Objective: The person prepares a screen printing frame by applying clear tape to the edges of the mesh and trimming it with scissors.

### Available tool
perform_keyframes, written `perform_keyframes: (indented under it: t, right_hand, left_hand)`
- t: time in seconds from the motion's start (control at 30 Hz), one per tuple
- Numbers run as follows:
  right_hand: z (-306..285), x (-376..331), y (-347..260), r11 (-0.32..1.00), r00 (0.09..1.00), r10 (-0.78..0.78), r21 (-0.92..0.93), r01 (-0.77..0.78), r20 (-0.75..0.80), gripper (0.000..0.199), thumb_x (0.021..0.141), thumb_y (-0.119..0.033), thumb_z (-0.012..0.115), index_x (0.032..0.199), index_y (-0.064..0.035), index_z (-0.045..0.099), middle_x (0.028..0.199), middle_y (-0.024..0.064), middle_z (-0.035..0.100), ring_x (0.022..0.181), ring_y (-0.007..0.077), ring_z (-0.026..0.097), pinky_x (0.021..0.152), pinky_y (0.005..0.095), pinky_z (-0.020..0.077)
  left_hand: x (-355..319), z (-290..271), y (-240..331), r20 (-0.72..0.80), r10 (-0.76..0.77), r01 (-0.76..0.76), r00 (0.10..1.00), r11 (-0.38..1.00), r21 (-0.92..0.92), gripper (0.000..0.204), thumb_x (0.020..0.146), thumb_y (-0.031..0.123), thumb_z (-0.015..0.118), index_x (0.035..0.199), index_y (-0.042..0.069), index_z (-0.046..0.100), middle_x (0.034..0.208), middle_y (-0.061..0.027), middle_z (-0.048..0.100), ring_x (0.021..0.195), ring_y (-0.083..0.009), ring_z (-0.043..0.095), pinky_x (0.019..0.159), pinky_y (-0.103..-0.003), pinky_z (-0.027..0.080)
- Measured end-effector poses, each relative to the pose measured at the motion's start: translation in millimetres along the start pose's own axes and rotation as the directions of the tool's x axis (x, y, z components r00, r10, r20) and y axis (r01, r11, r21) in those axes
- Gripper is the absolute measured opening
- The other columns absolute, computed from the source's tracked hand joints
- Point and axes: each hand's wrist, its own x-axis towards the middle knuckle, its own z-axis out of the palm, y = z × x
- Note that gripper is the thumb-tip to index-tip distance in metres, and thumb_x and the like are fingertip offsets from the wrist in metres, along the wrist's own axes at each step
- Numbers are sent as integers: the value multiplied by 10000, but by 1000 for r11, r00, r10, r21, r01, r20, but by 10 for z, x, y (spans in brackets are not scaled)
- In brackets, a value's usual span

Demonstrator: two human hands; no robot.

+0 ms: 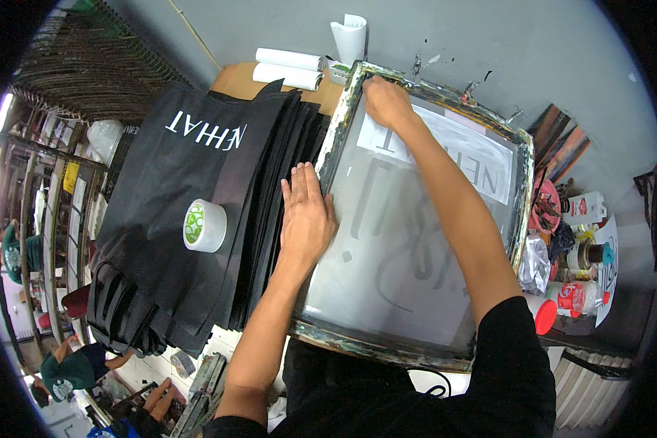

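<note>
A screen-printing frame (387, 354) with paint-stained edges lies in front of me. White paper (489, 150) with grey lettering shows at the far part of its mesh (347, 285), and faint grey shapes mark the nearer part. My left hand (306, 215) rests flat on the frame's left edge, fingers stretched out and touching the side. At the far left inner corner, my right hand (387, 102) is closed with its fingertips pressed down; anything in them is hidden. Left of the frame, a roll of clear tape (212, 226) stands on a stack of black bags (153, 190) with white print.
Rolled white papers (288, 67) lie on cardboard beyond the bags. Metal clamps (469, 93) line the frame's far side. Bottles, tins and a red-lidded jar (544, 317) crowd the right. Racks (47, 233) and other people (73, 369) are at the left.
</note>
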Motion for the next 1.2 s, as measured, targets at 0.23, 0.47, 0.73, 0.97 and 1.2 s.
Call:
perform_keyframes:
  t: [0.23, 0.47, 0.73, 0.97, 1.2]
  right_hand:
    - [-89, 61, 63, 975, 991, 133, 180, -129, -9, 296, 898, -121, 551, 1126, -42, 723, 1158, 220, 704, 1081, 405, 681, 935, 514, 537]
    - [-166, -15, 84, 982, 987, 148, 112, -155, 68, 338, 892, -149, 544, 1166, -74, 728, 1130, 210, 724, 1078, 378, 691, 925, 510, 540]
    - [-417, -174, -87, 980, 975, 173, -124, -156, 138, 292, 859, -149, 581, 1082, -96, 763, 1060, 185, 748, 997, 356, 727, 862, 484, 571]
    - [-310, -1365, -881, 974, 893, -226, 75, 214, 390, 345, 815, -110, 586, 1119, 10, 699, 889, 212, 743, 838, 345, 745, 733, 470, 588]
    - [-200, -2052, -1353, 912, 880, -408, 162, 378, 245, 277, 824, -77, 573, 982, 130, 667, 714, 220, 703, 687, 376, 727, 622, 465, 577]
  left_hand:
    - [-25, -33, -41, 45, 10, -10, 999, 1000, -6, 736, 929, 120, 592, 1501, -166, 228, 1521, -404, 336, 1480, -478, 293, 1250, -547, 160]
    - [7, -43, -53, 48, -14, 21, 999, 992, -127, 813, 841, 62, 607, 1535, -117, 223, 1551, -381, 311, 1511, -452, 243, 1256, -548, 129]
    - [-172, -370, -154, 16, -100, 85, 995, 736, -672, 822, 754, -94, 499, 1550, -44, 300, 1606, -261, 324, 1543, -355, 232, 1274, -477, 131]
    - [-920, -866, 25, 44, -101, 104, 994, 734, -672, 542, 850, -92, 470, 1381, -45, 564, 1505, -201, 516, 1479, -303, 391, 1259, -441, 204]
    - [-866, -819, 0, 26, 116, -105, 993, 961, -257, 432, 909, -37, 533, 1334, 2, 600, 1481, -201, 534, 1478, -349, 385, 1255, -504, 186]
